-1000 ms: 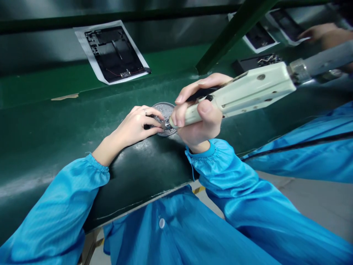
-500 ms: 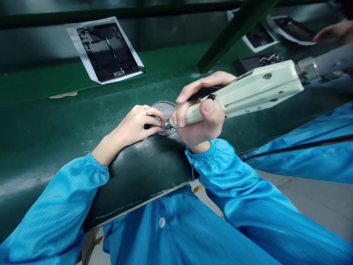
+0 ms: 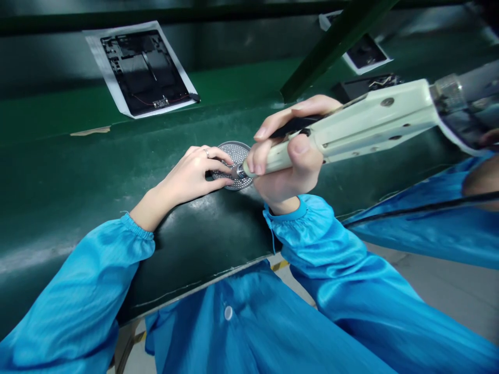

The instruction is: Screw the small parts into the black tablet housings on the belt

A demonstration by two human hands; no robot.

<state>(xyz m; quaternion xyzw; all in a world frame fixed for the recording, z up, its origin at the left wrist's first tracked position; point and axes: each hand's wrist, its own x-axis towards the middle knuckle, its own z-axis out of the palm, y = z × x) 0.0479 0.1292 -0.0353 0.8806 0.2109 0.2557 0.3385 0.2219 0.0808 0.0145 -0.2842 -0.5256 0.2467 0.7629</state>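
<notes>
My right hand [image 3: 294, 163] is wrapped round a pale green electric screwdriver [image 3: 378, 122], which slants down to the left. Its metal tip is over a round, perforated metal disc [image 3: 242, 150] on the green bench. My left hand [image 3: 189, 174] reaches over the left part of this disc, fingers apart, with a ring on one finger. Those fingertips are close beside the screwdriver tip; whether they touch it, or a small part there, I cannot tell. They hide part of the disc.
A black tablet-like device with exposed parts [image 3: 146, 70] lies on white paper at the back left. A slanted green post [image 3: 323, 57] rises behind my right hand. Beyond it are another device [image 3: 364, 52] and a dark tray [image 3: 366, 85]. A co-worker's blue clothing [image 3: 429, 228] shows at right.
The screwdriver and my right hand have shifted slightly right in view. A co-worker's hand and the device at far right have come nearer the bench's front, partly behind the screwdriver.
</notes>
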